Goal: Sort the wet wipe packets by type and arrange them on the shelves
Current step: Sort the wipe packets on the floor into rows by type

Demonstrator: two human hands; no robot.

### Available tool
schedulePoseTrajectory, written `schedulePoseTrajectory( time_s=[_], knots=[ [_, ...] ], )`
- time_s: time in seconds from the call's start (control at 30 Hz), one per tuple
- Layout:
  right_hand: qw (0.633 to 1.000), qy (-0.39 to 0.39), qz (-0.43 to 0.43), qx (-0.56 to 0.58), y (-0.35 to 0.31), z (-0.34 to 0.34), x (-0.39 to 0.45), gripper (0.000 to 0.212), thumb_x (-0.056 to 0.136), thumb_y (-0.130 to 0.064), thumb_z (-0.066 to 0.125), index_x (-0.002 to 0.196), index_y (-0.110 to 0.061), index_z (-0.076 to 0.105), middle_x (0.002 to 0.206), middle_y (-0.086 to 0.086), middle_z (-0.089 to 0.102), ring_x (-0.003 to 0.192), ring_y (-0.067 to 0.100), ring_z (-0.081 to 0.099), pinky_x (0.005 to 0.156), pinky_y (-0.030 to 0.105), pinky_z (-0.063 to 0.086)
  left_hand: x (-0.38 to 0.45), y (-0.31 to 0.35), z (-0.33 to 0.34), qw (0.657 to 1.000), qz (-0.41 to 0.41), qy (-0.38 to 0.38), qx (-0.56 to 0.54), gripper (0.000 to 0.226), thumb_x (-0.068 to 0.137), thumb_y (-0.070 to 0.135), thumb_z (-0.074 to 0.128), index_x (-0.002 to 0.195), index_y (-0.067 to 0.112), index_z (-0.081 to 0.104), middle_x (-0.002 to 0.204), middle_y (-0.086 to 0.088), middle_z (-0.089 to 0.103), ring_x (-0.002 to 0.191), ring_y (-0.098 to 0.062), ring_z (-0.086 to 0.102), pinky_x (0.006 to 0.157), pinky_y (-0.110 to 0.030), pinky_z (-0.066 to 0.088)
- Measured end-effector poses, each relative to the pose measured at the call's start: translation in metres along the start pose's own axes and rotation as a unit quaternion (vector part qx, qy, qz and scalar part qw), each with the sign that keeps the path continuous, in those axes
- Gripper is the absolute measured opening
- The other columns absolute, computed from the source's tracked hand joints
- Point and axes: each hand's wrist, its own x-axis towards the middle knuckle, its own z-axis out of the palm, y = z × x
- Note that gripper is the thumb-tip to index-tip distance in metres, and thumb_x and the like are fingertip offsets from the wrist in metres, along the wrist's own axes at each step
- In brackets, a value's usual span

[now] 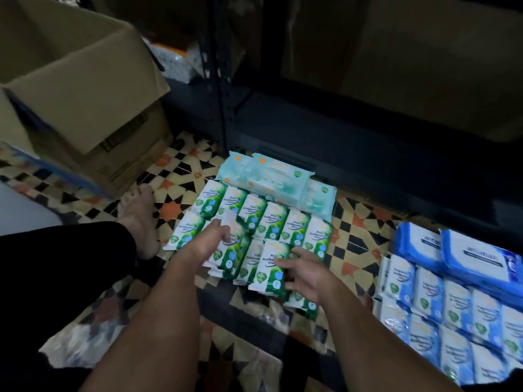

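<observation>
Several green and white wipe packets (271,222) lie in rows on the patterned floor in front of the dark metal shelf (325,131). My left hand (209,241) holds one green packet (232,250) lifted above the rows. My right hand (305,274) grips another green packet (270,270) by its right side. Behind the green rows lie pale mint packets (271,174). At the right edge, small blue and white packets (441,306) stand in rows, with two large blue packs (475,258) on top of them.
An open cardboard box (82,89) stands at the left on other boxes. My bare foot (141,219) and dark trouser leg rest beside the green rows. Brown cartons (410,52) fill the shelf behind. Clear plastic wrap (158,349) lies on the floor near me.
</observation>
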Motion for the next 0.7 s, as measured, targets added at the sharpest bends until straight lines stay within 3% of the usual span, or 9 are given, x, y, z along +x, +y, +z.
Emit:
schedulePoseTrajectory(
  time_s=[0.07, 0.1, 0.13, 0.2, 0.33, 0.43, 0.5, 0.6, 0.7],
  knots=[
    [0.999, -0.002, -0.011, -0.033, -0.007, 0.036, 0.018, 0.082, 0.083, -0.010, 0.083, 0.150, -0.020, 0.037, 0.159, 0.008, 0.035, 0.139, 0.031, 0.043, 0.084, 0.045, 0.054, 0.024, -0.006, -0.036, 0.995, 0.007, 0.092, 0.041, 0.062, 0.097, 0.008, 0.046, 0.156, 0.010, 0.028, 0.158, -0.012, 0.031, 0.133, -0.032, 0.039, 0.089, -0.037, 0.033],
    [0.999, 0.005, -0.021, -0.044, -0.008, 0.049, 0.021, 0.082, 0.083, -0.011, 0.083, 0.150, -0.019, 0.036, 0.158, 0.009, 0.037, 0.135, 0.032, 0.047, 0.088, 0.046, 0.053, 0.027, -0.007, -0.047, 0.990, 0.025, 0.122, 0.060, 0.048, 0.097, 0.012, 0.048, 0.145, 0.006, 0.045, 0.145, -0.014, 0.046, 0.117, -0.028, 0.047, 0.087, -0.036, 0.036],
    [0.998, 0.013, -0.031, -0.056, -0.009, 0.062, 0.023, 0.082, 0.083, -0.011, 0.083, 0.149, -0.019, 0.036, 0.155, 0.010, 0.040, 0.129, 0.032, 0.052, 0.088, 0.044, 0.052, 0.032, -0.011, -0.056, 0.986, 0.037, 0.148, 0.073, 0.032, 0.098, 0.017, 0.050, 0.127, 0.007, 0.061, 0.134, -0.019, 0.057, 0.103, -0.025, 0.051, 0.084, -0.034, 0.039],
    [0.995, 0.033, -0.048, -0.085, -0.010, 0.094, 0.038, 0.080, 0.081, -0.015, 0.085, 0.146, -0.018, 0.039, 0.146, 0.011, 0.048, 0.111, 0.030, 0.058, 0.085, 0.042, 0.054, 0.042, -0.013, -0.075, 0.973, 0.076, 0.191, 0.105, 0.017, 0.099, 0.022, 0.052, 0.094, 0.014, 0.067, 0.108, -0.020, 0.066, 0.089, -0.025, 0.055, 0.080, -0.033, 0.044],
    [0.987, 0.057, -0.082, -0.128, -0.011, 0.143, 0.062, 0.069, 0.086, -0.018, 0.081, 0.142, -0.017, 0.041, 0.121, 0.004, 0.058, 0.103, 0.027, 0.063, 0.090, 0.047, 0.057, 0.062, -0.016, -0.095, 0.954, 0.108, 0.224, 0.167, 0.025, 0.099, 0.024, 0.045, 0.107, 0.008, 0.062, 0.106, -0.014, 0.061, 0.091, -0.029, 0.055, 0.081, -0.036, 0.044],
    [0.972, 0.076, -0.134, -0.175, -0.010, 0.164, 0.074, 0.060, 0.089, -0.011, 0.075, 0.138, -0.020, 0.041, 0.090, -0.007, 0.055, 0.079, 0.015, 0.064, 0.061, 0.029, 0.055, 0.077, -0.027, -0.099, 0.950, 0.085, 0.221, 0.203, 0.019, 0.100, 0.014, 0.046, 0.099, 0.001, 0.060, 0.101, -0.023, 0.061, 0.093, -0.036, 0.058, 0.078, -0.035, 0.043],
    [0.950, 0.099, -0.191, -0.226, -0.006, 0.172, 0.080, 0.061, 0.089, -0.012, 0.074, 0.139, -0.019, 0.039, 0.092, 0.000, 0.061, 0.073, 0.013, 0.061, 0.052, 0.019, 0.044, 0.086, -0.037, -0.102, 0.942, 0.057, 0.225, 0.241, 0.024, 0.098, 0.012, 0.047, 0.098, -0.005, 0.063, 0.103, -0.030, 0.062, 0.100, -0.043, 0.059, 0.081, -0.039, 0.046],
    [0.886, 0.143, -0.259, -0.356, -0.001, 0.173, 0.090, 0.056, 0.089, -0.018, 0.074, 0.135, -0.015, 0.044, 0.099, 0.010, 0.064, 0.080, 0.025, 0.064, 0.062, 0.030, 0.051, 0.089, -0.050, -0.101, 0.915, 0.033, 0.235, 0.327, 0.030, 0.099, 0.020, 0.050, 0.121, 0.003, 0.060, 0.126, -0.026, 0.056, 0.121, -0.043, 0.049, 0.099, -0.038, 0.040],
    [0.849, 0.135, -0.261, -0.440, 0.002, 0.167, 0.095, 0.046, 0.089, -0.015, 0.071, 0.131, -0.014, 0.049, 0.098, 0.013, 0.065, 0.085, 0.032, 0.066, 0.064, 0.037, 0.053, 0.090, -0.059, -0.095, 0.917, 0.052, 0.240, 0.314, 0.041, 0.099, 0.017, 0.048, 0.139, 0.007, 0.050, 0.131, -0.029, 0.050, 0.121, -0.046, 0.047, 0.103, -0.043, 0.037]
  ],
)
